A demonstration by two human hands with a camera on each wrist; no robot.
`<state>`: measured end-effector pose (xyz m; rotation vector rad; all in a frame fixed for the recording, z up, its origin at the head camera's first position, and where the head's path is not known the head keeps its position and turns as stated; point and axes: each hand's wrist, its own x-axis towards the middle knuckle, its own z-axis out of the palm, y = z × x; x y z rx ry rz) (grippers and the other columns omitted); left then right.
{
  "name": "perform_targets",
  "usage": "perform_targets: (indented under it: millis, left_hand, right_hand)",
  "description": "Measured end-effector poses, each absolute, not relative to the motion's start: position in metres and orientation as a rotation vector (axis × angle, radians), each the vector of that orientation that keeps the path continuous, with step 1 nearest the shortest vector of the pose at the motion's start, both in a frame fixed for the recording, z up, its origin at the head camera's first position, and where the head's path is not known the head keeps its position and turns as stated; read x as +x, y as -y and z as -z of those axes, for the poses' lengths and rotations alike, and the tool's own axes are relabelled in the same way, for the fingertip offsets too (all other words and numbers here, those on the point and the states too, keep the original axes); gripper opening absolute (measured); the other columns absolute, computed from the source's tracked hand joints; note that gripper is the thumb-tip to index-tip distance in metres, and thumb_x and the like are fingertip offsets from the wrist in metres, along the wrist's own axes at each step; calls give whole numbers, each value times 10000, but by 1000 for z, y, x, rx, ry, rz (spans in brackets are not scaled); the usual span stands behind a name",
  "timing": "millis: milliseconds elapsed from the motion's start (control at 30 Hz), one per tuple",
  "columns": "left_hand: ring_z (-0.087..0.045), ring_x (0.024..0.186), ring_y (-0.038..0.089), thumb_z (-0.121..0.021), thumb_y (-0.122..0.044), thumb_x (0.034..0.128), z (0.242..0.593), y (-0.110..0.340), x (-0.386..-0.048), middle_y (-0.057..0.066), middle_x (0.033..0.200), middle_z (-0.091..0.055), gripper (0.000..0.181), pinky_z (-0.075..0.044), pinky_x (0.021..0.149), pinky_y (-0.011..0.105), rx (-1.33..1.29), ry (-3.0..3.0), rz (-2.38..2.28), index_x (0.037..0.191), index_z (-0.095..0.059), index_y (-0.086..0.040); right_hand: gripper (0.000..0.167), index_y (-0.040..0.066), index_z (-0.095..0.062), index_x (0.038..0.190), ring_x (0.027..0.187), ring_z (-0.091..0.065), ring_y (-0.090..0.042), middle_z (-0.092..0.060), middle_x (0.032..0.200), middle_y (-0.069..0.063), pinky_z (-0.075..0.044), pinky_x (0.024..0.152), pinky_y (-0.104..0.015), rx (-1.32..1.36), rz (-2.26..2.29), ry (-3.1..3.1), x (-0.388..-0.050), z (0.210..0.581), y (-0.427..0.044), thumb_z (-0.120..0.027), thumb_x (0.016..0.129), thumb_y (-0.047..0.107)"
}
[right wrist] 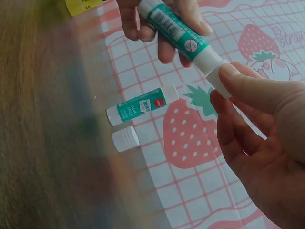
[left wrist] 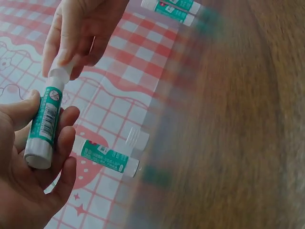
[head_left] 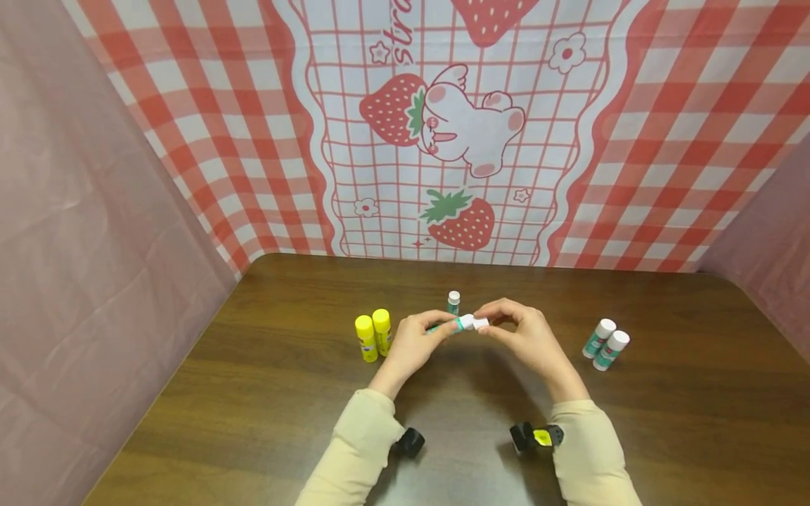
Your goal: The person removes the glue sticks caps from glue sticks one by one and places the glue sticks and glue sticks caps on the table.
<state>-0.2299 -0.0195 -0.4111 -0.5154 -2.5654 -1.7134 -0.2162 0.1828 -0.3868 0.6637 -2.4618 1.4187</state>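
Observation:
A green and white glue stick (left wrist: 46,121) lies in my left hand (head_left: 414,344), its fingers and thumb curled round the tube. At its white end my right hand (head_left: 525,341) pinches a white cap (right wrist: 218,81) between thumb and fingers; cap and tube end meet, and whether they are joined I cannot tell. Just beyond the hands another green glue stick (head_left: 453,302) stands upright on the table. Both wrist views show it with a narrower white top and a loose white cap (right wrist: 125,139) beside it; in the head view the hands hide that cap.
Two yellow glue sticks (head_left: 373,335) stand left of my left hand on the brown table (head_left: 285,422). Two more green ones with white caps (head_left: 605,344) stand to the right. A red and white checked cloth (head_left: 240,119) hangs behind the table, with pink cloth at both sides.

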Motion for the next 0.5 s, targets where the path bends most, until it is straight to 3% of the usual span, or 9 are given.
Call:
perform_targets:
  millis: [133,333,500]
  left_hand:
    - [-648,765,153,-639,-373,828,411,21,-230,-25,899,-700,261,-486,644,218,-472,2508,1758,993,-690,-176]
    - [-629,752,116,-662,-308,823,410,22,-229,2,875,-702,236,-488,657,232,-447,2464,1773,992,-657,-143]
    - [-640,830,125,-682,-294,808,412,21,-230,14,892,-702,233,-492,717,248,-418,2443,1787,974,-632,-139]
  right_hand:
    - [165,99,-673,938,787,-586,-59,-662,923,-6,-494,736,-276,637,-1413,2464,-216,387,-181,-706,777,104]
    - [172,95,-676,941,773,-586,-68,-674,893,-34,-489,697,-262,582,-1357,2487,-217,388,-180,-711,774,116]
    - [196,104,-671,970,798,-596,-118,-682,900,-64,-485,677,-273,501,-1311,2533,-219,388,-179,-703,791,175]
